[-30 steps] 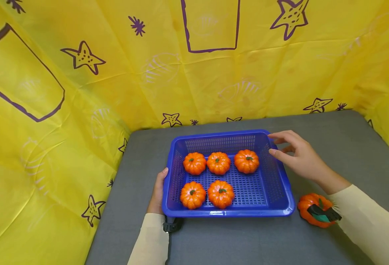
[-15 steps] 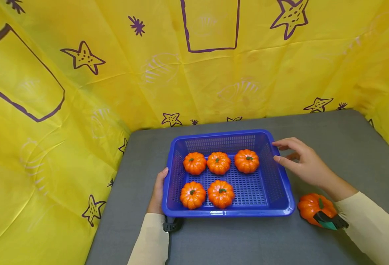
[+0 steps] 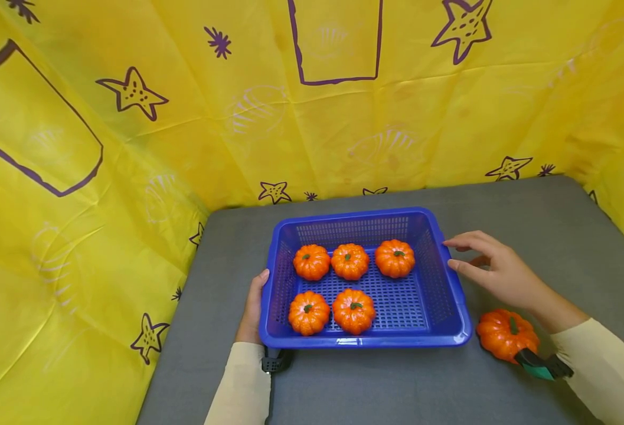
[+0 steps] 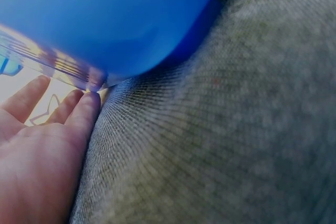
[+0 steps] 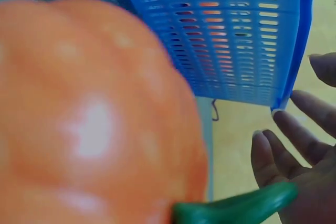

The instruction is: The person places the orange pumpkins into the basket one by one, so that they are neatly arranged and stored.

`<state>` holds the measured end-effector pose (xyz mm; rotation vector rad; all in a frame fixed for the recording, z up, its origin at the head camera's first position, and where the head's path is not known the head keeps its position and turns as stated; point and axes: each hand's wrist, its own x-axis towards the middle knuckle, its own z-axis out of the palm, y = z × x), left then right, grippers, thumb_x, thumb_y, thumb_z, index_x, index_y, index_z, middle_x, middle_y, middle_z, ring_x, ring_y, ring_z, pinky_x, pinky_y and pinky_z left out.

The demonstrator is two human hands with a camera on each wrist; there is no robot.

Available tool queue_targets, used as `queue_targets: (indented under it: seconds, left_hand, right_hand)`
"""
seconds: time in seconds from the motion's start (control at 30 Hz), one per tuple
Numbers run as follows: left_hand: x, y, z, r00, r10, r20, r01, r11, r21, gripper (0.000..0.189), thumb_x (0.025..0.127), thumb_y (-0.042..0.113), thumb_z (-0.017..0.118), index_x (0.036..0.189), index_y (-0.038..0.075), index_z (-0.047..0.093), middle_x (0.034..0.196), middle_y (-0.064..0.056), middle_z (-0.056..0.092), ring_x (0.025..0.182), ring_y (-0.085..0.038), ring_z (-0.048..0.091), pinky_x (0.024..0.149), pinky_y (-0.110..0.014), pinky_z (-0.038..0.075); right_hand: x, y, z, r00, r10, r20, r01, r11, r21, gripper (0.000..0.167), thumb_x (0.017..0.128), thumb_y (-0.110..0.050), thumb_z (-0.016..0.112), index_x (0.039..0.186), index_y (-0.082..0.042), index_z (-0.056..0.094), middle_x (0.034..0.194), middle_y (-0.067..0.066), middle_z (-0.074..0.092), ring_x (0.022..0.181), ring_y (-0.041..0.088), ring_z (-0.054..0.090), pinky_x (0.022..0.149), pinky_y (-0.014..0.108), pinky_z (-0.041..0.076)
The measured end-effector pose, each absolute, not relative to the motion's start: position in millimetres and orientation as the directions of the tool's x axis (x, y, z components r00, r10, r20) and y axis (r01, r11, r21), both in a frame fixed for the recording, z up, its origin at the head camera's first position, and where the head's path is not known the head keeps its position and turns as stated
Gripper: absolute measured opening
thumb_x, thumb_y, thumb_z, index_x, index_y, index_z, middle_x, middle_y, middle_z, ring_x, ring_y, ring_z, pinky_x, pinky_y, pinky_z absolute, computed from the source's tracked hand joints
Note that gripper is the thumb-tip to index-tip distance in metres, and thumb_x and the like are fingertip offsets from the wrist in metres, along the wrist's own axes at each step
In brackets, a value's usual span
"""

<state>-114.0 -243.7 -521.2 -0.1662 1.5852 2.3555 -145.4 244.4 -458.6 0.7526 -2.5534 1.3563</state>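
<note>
A blue plastic basket point(image 3: 362, 342) holds several small orange toy pumpkins, one of them a pumpkin point(image 3: 395, 258) at the back right. My left hand point(image 3: 251, 307) rests against the basket's left side, thumb by the rim. In the left wrist view, the fingers point(image 4: 84, 114) lie fairly straight with tips at the basket. My right hand point(image 3: 503, 274) is at the right rim, fingers loosely bent and holding nothing; in the right wrist view, a fingertip meets or nearly meets the rim. A larger orange pumpkin point(image 3: 505, 334) with a green stem sits beside the basket, near the right wrist.
A grey cloth-covered table point(image 3: 397, 389) lies under everything. Yellow curtains point(image 3: 343, 130) printed with purple starfish enclose its back and sides. Dark straps with devices point(image 3: 277, 361) are worn on both wrists. Inside the basket, the front right corner shows bare mesh.
My right hand has slid rightward and toward the front along the basket's right rim, uncovering more of the larger pumpkin. The left hand, the basket and its pumpkins have stayed put.
</note>
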Motion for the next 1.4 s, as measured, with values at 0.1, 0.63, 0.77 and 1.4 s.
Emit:
queue_targets:
  seconds: [0.1, 0.63, 0.77, 1.4]
  left_hand:
    - [-114.1, -243.7, -521.0, -0.949, 0.184, -0.257, -0.307, -0.349, 0.885, 0.081, 0.106, 0.060, 0.038, 0.167, 0.007, 0.036, 0.147, -0.017, 0.058, 0.124, -0.027, 0.062, 0.105, -0.042, 0.052]
    - [-112.8, -244.3, -520.1, -0.950, 0.175, -0.259, -0.305, -0.346, 0.887, 0.079, 0.106, 0.059, 0.037, 0.168, 0.010, 0.036, 0.150, -0.019, 0.056, 0.125, -0.029, 0.062, 0.105, -0.043, 0.052]
    - [-113.2, -244.2, -520.4, -0.951, 0.177, -0.255, -0.303, -0.346, 0.888, 0.080, 0.106, 0.059, 0.038, 0.168, 0.010, 0.036, 0.151, -0.019, 0.055, 0.126, -0.029, 0.061, 0.105, -0.043, 0.052]
    - [-112.3, -243.9, -519.6, -0.949, 0.189, -0.253, -0.305, -0.344, 0.888, 0.079, 0.106, 0.060, 0.037, 0.168, 0.011, 0.036, 0.153, -0.020, 0.054, 0.127, -0.029, 0.061, 0.106, -0.043, 0.052]
  right_hand:
    - [-142.6, 246.8, -461.7, -0.870, -0.359, 0.338, -0.482, 0.478, -0.734, 0.040, 0.098, 0.002, 0.078, 0.137, -0.006, 0.073, 0.131, 0.008, 0.066, 0.114, -0.001, 0.056, 0.083, 0.014, 0.051]
    - [-127.3, 267.5, -472.2, -0.864, -0.400, 0.307, -0.481, 0.469, -0.741, 0.047, 0.096, 0.007, 0.076, 0.140, -0.008, 0.069, 0.133, -0.008, 0.064, 0.115, 0.007, 0.060, 0.085, 0.018, 0.051]
    - [-121.5, 274.8, -475.0, -0.870, -0.411, 0.273, -0.459, 0.467, -0.756, 0.048, 0.097, 0.006, 0.076, 0.142, -0.009, 0.068, 0.135, -0.007, 0.065, 0.115, 0.006, 0.061, 0.085, 0.020, 0.052]
    - [-90.9, 306.5, -491.5, -0.879, -0.459, 0.128, -0.378, 0.507, -0.775, 0.051, 0.095, -0.003, 0.082, 0.143, -0.013, 0.069, 0.137, -0.001, 0.068, 0.122, 0.005, 0.058, 0.093, 0.017, 0.048]
